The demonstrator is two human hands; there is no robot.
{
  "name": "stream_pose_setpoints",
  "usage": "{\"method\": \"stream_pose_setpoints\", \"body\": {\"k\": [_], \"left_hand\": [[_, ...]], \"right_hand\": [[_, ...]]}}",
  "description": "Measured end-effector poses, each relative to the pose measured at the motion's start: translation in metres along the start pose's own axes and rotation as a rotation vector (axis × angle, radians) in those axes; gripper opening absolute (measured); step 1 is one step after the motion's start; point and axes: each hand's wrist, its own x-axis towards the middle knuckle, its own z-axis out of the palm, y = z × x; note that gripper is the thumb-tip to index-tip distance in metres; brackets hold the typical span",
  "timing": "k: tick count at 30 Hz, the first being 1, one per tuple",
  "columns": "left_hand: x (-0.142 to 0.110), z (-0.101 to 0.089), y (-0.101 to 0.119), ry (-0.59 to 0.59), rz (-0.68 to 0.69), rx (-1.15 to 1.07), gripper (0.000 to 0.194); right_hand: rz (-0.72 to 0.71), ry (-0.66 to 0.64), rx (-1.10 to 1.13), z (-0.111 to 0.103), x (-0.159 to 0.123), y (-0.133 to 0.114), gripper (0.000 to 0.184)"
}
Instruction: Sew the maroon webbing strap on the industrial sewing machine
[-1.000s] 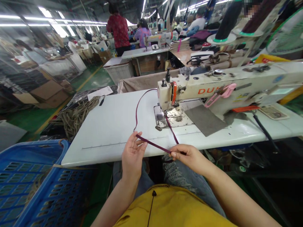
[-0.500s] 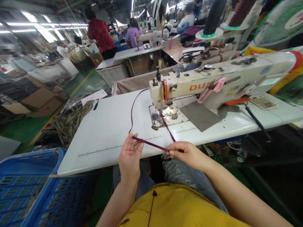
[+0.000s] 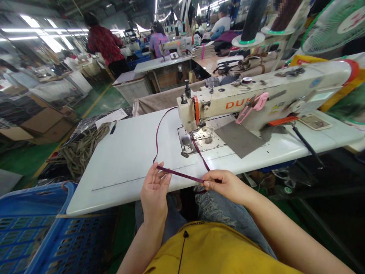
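A white bench (image 3: 125,152) on a workshop floor carries a sewing machine (image 3: 273,85), the landmark for all positions given here. In front of the machine, at the bench's near edge, a narrow maroon strip (image 3: 182,175) is stretched between two hands. The left hand (image 3: 155,186) pinches it between thumb and fingers; the right hand (image 3: 221,184) pinches it nearer the machine. A length runs from beneath the needle area towards the right hand; another curves from the left hand to behind the machine's head. Continuity at the right hand is hard to judge, the fingers covering it. Right of the needle lies a grey sheet (image 3: 239,139); well left of the machine stands a blue basket (image 3: 50,236).
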Motion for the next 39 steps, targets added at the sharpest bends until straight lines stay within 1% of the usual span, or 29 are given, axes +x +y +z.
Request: {"method": "stream_pose_setpoints", "body": {"k": [8, 14, 19, 26, 29, 32, 34, 36, 37, 38, 39], "left_hand": [[0.001, -0.002, 0.000, 0.013, 0.000, -0.017, 0.063], [0.002, -0.003, 0.001, 0.044, -0.006, -0.013, 0.068], [0.004, -0.003, 0.003, 0.061, 0.003, -0.026, 0.065], [0.005, -0.007, -0.001, 0.058, 0.004, -0.025, 0.061], [0.006, -0.006, 0.000, 0.051, -0.003, -0.050, 0.059], [0.009, -0.006, 0.006, 0.032, -0.075, -0.167, 0.053], [0.010, -0.008, 0.011, 0.015, -0.139, -0.253, 0.048], [0.008, -0.011, 0.015, -0.017, -0.216, -0.278, 0.043], [0.005, -0.013, 0.016, -0.056, -0.275, -0.253, 0.042], [0.002, -0.015, 0.017, -0.120, -0.351, -0.204, 0.041], [-0.003, -0.016, 0.017, -0.209, -0.437, -0.135, 0.039]], "right_hand": [[-0.006, 0.017, -0.023, -0.006, -0.002, -0.007, 0.044], [-0.003, 0.038, -0.006, -0.007, -0.006, -0.007, 0.039], [0.014, 0.046, -0.006, -0.007, -0.008, -0.007, 0.039], [0.002, 0.049, -0.012, -0.006, -0.010, -0.007, 0.029], [-0.011, 0.043, -0.024, -0.007, -0.009, -0.007, 0.031], [-0.020, 0.062, -0.054, -0.012, -0.009, -0.007, 0.035], [-0.032, 0.106, -0.080, -0.017, -0.009, -0.007, 0.038], [-0.054, 0.160, -0.102, -0.024, -0.008, -0.008, 0.041], [-0.067, 0.185, -0.110, -0.028, -0.007, -0.008, 0.042], [-0.081, 0.209, -0.118, -0.033, -0.006, -0.009, 0.043], [-0.096, 0.231, -0.126, -0.037, -0.004, -0.009, 0.045]]}}
